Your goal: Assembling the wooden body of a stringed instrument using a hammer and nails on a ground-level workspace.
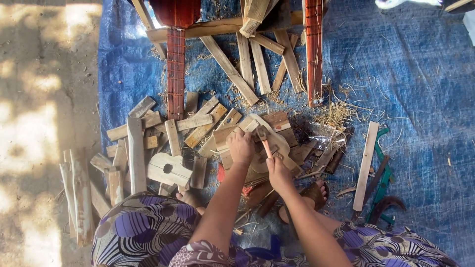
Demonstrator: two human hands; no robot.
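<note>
The left hand [241,147] presses flat on a pale, curved wooden cutout [274,143] resting on a heap of rough offcuts [198,126]. The right hand [278,171] is closed around the orange handle of a small hammer [264,141], its head over the cutout. Beneath lies a crinkled blue tarp [420,89], strewn with shavings. A guitar-shaped blank [168,169] lies just left.

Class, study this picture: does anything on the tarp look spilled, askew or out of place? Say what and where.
Yes. Wood shavings lie spilled across the blue tarp, and wooden offcuts are strewn at all angles. The left hand steadies a guitar-shaped board; the right hand grips a small hammer.
</note>
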